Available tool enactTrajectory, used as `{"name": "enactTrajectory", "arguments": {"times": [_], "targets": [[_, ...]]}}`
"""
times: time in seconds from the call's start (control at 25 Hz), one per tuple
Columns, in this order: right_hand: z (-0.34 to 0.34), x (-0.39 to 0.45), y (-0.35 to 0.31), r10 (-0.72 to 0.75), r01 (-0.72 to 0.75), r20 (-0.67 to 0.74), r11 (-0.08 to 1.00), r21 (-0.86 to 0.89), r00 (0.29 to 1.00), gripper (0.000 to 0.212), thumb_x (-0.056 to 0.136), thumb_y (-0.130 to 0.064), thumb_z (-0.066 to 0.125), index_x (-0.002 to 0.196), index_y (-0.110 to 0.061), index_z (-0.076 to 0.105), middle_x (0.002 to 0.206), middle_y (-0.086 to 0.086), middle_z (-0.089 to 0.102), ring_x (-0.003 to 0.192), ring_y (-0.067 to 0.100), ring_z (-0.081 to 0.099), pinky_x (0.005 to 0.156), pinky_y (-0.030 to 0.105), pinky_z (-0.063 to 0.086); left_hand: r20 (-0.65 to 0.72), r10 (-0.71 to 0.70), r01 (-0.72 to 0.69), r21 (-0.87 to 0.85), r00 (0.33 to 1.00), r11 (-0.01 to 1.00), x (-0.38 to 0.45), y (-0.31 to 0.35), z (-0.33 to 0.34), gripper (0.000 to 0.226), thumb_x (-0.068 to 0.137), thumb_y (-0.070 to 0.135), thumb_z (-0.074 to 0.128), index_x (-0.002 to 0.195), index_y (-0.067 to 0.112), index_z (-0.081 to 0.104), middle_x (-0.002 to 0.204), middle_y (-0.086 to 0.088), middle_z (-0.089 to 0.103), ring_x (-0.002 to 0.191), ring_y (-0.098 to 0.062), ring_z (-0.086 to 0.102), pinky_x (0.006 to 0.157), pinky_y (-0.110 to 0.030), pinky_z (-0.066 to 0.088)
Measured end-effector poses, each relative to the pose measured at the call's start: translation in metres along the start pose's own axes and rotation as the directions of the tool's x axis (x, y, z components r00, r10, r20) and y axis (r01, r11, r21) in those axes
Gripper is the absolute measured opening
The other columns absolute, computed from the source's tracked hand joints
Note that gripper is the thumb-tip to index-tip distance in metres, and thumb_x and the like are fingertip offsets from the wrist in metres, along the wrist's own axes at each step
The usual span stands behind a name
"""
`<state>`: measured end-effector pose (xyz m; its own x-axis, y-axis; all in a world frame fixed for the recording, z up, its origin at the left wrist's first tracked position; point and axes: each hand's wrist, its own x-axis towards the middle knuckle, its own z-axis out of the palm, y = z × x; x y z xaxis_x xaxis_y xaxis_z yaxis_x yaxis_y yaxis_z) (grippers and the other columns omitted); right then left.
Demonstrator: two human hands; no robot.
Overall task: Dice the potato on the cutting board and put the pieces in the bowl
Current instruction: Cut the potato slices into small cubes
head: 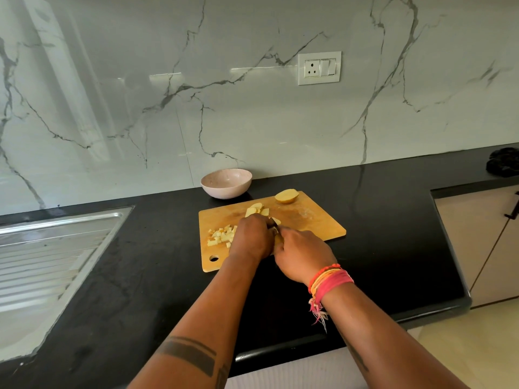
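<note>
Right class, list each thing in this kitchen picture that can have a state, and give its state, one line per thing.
Bowl: upright, empty.
Potato half: uncut, at the board's far edge.
Potato slices: sliced, not yet diced.
Diced pieces: heaped on the cutting board, not in the bowl.
Left hand: curled over the potato.
Right hand: gripping the knife.

Rectangular wooden cutting board (309, 220) carries 1 pale-yellow potato half (286, 196) at its far edge, slices (257, 209) mid-board, and diced cubes (222, 235) at left. Empty pink speckled bowl (226, 183) stands just beyond the board.
</note>
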<state>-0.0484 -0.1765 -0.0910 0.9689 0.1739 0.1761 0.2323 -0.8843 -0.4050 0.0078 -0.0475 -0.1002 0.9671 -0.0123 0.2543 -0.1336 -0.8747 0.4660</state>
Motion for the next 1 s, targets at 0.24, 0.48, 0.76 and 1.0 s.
{"name": "enactTrajectory", "arguments": {"times": [0.24, 0.48, 0.76, 1.0], "targets": [[0.002, -0.021, 0.008, -0.032, 0.032, -0.001, 0.998, -0.055, 0.999, 0.038, 0.101, -0.034, 0.044, 0.138, -0.028, 0.053, 0.077, -0.004, 0.059, 0.067, 0.015, 0.058, 0.056, 0.032, 0.043, -0.027, -0.027, 0.028, 0.02, 0.999, 0.999, 0.0, 0.002, 0.003, 0.021, 0.099, 0.022, 0.061, 0.11, 0.021, 0.078, 0.112, 0.0, 0.074, 0.102, -0.017, 0.065, 0.082, -0.022, 0.045], [0.001, -0.051, 0.015, 0.006, -0.007, -0.083, 1.0, -0.013, 0.997, 0.056, 0.102, -0.034, 0.041, 0.158, -0.034, 0.037, 0.074, -0.006, 0.061, 0.063, 0.012, 0.06, 0.052, 0.032, 0.048, -0.024, 0.015, -0.014, 0.051, 1.0, 0.999, -0.002, 0.0, -0.002, 0.025, 0.099, 0.025, 0.064, 0.12, 0.017, 0.074, 0.123, -0.002, 0.07, 0.113, -0.02, 0.062, 0.093, -0.026, 0.045], [0.002, -0.019, 0.002, -0.036, 0.036, -0.05, 0.999, 0.001, 0.998, 0.049, 0.102, -0.035, 0.043, 0.15, -0.03, 0.044, 0.084, -0.002, 0.065, 0.072, 0.017, 0.063, 0.061, 0.036, 0.055, -0.031, 0.008, -0.006, 0.041, 0.999, 0.999, 0.0, -0.007, -0.002, 0.023, 0.098, 0.022, 0.064, 0.118, 0.019, 0.075, 0.117, -0.001, 0.071, 0.104, -0.017, 0.063, 0.085, -0.024, 0.046], [0.003, -0.004, -0.002, -0.026, 0.026, 0.017, 1.0, 0.008, 1.0, 0.03, 0.101, -0.034, 0.044, 0.127, -0.025, 0.057, 0.088, 0.0, 0.064, 0.076, 0.022, 0.061, 0.065, 0.035, 0.049, -0.051, -0.015, 0.018, 0.055, 0.999, 0.998, 0.003, -0.007, 0.003, 0.022, 0.099, 0.018, 0.061, 0.111, 0.022, 0.078, 0.11, 0.002, 0.074, 0.098, -0.015, 0.066, 0.079, -0.017, 0.042]]}}
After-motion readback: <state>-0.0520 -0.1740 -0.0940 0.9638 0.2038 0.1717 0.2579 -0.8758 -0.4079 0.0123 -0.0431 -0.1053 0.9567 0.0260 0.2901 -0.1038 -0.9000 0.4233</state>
